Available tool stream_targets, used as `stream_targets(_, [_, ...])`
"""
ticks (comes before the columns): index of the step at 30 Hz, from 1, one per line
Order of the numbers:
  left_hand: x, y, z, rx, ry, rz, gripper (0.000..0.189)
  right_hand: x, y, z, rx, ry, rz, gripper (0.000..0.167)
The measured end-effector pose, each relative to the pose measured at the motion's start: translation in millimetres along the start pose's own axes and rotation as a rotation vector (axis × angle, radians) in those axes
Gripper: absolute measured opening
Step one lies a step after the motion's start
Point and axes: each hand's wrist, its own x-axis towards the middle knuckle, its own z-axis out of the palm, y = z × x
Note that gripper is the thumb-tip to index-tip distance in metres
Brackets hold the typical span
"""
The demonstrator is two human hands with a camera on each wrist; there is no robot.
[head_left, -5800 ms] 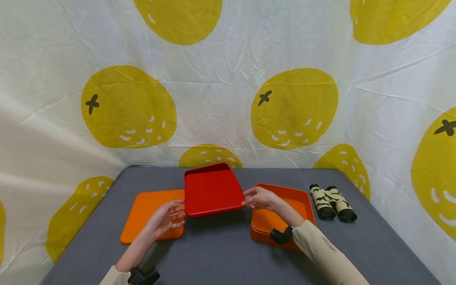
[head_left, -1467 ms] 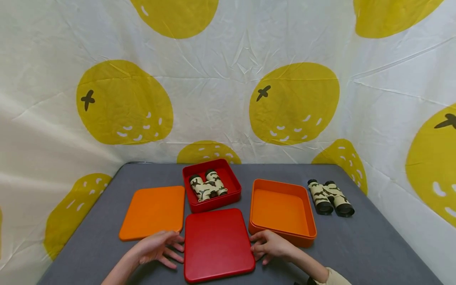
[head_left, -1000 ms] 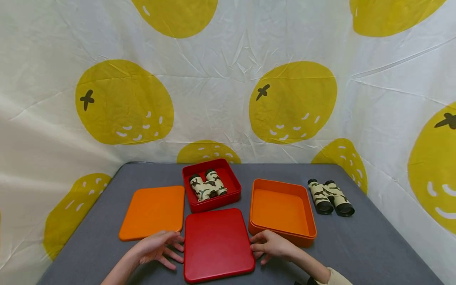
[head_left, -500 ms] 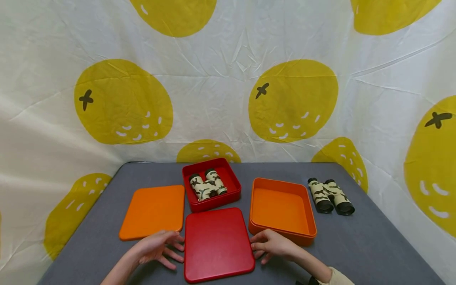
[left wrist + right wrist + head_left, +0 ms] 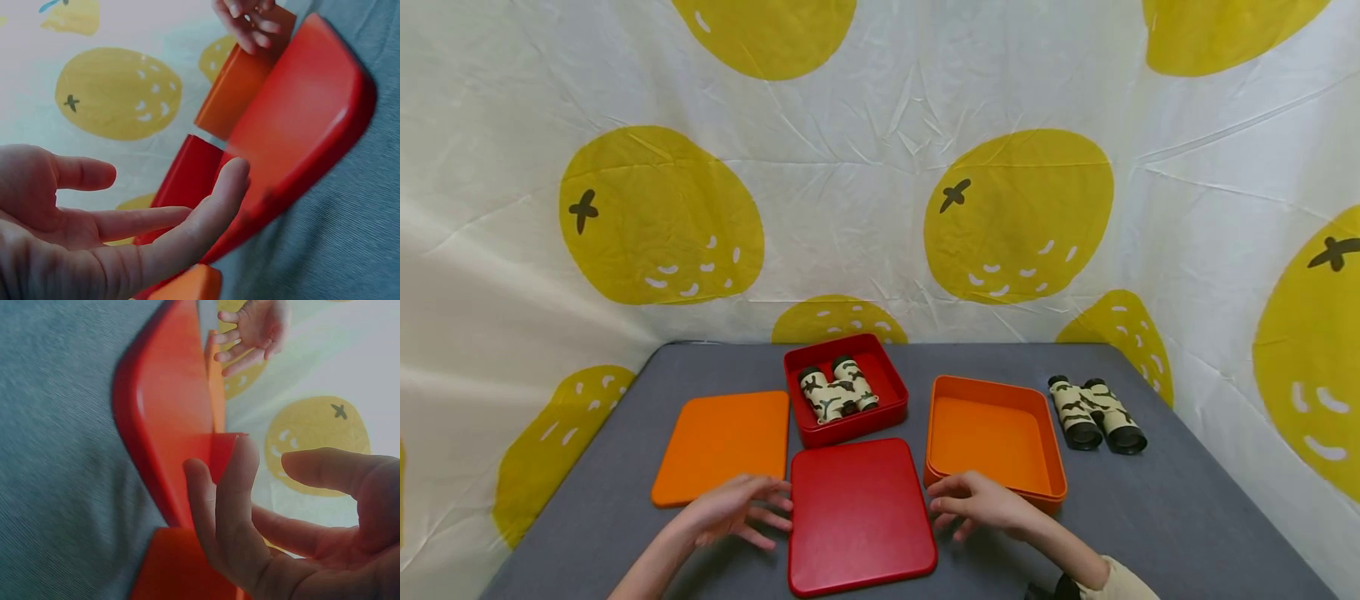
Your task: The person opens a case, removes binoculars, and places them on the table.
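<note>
A red lid [image 5: 861,517] lies flat on the grey table at the front centre. My left hand [image 5: 733,510] is held beside its left edge, fingers spread and holding nothing. On the opposite side, my right hand [image 5: 973,502] hovers near the right edge, fingers loosely bent and empty. The left wrist view shows the left fingers [image 5: 212,206] over the lid's rim. Behind the lid stands a red box [image 5: 853,428] without a cover, with camouflage binoculars [image 5: 838,392] lying inside it. The right hand overlaps the near corner of an orange box [image 5: 992,442] in the head view.
An orange lid [image 5: 722,446] lies flat at the left, just beyond the left hand. A second pair of camouflage binoculars [image 5: 1097,415] rests on the table [image 5: 1000,362] at the far right. A white curtain [image 5: 850,208] printed with yellow fruit encloses the back and sides.
Earlier the red lid was between both hands over the red box; it now lies on the table in front. In the last half second both hands have risen slightly off its sides.
</note>
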Motion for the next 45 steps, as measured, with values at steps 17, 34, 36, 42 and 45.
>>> stream_targets(17, [7.6,39.6,10.9,0.130,0.158,0.281,0.059,-10.3,-36.8,-27.7,-0.206,0.142,-0.177,0.050])
stream_targets(34, [31.6,49.8,28.4,0.354,0.533,0.499,0.034,18.9,-66.0,-43.5,-0.356,0.211,-0.201,0.040])
stream_targets(36, [34.0,48.9,29.2,0.456,0.586,0.546,0.032,25.7,-69.7,-45.3,-0.374,0.217,-0.184,0.039])
stream_targets(42, [40.1,44.5,30.0,0.868,0.645,0.615,0.034,48.6,-82.2,-49.7,-0.406,0.228,-0.137,0.035])
stream_targets(45, [42.4,42.4,29.5,1.031,0.621,0.606,0.036,60.3,-87.0,-51.0,-0.410,0.234,-0.135,0.033])
